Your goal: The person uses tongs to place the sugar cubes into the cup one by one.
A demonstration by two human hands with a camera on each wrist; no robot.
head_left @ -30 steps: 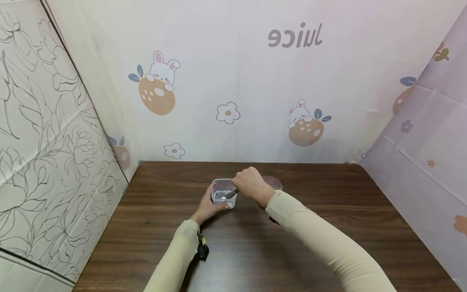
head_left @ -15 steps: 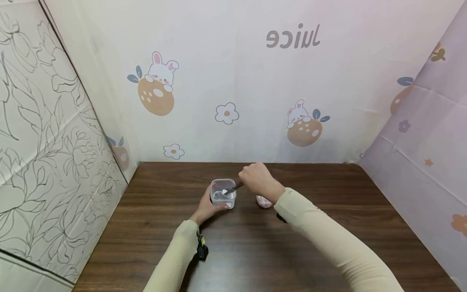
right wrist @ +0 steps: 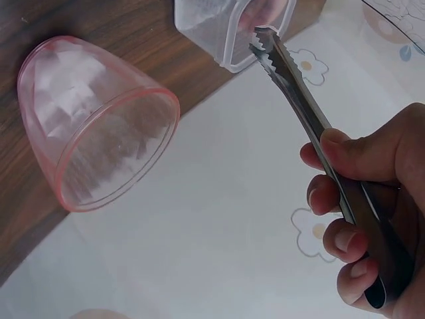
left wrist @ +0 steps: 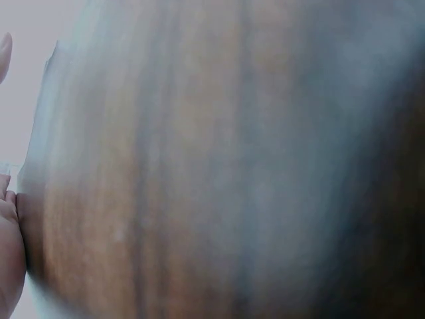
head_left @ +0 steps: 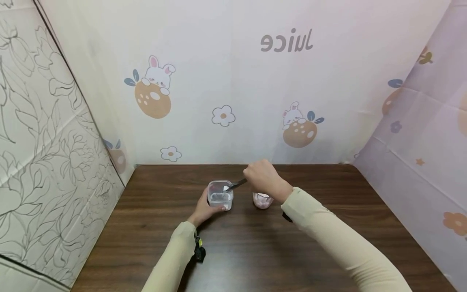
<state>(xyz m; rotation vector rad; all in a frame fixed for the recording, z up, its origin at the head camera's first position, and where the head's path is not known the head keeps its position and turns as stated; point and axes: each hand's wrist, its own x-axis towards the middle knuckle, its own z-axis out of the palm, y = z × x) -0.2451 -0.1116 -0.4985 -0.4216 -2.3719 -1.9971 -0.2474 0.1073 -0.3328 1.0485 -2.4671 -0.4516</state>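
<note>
My left hand [head_left: 204, 209] grips a clear square plastic container [head_left: 220, 198] by its left side and front on the table. In the right wrist view my right hand [right wrist: 372, 206] holds metal tongs [right wrist: 319, 136], thumb on one arm and fingers curled round the other. The tongs' toothed tips are close together by the container's rim. A small white piece [head_left: 226, 188] shows at those tips in the head view. To the right of the container stands a pink-tinted clear cup [head_left: 262, 201] with white pieces in it. The left wrist view shows only part of the left hand, at its edge.
Both things stand on a dark brown wooden table [head_left: 233, 251], towards its far edge. Behind it hangs a pale printed cloth [head_left: 197, 81], with more patterned cloth [head_left: 47, 154] along the left and right sides.
The right hand has moved up and to the right, lifting the tongs and white piece from inside the container to its rim. The cup, mostly hidden before, now shows. The left hand keeps its grip.
</note>
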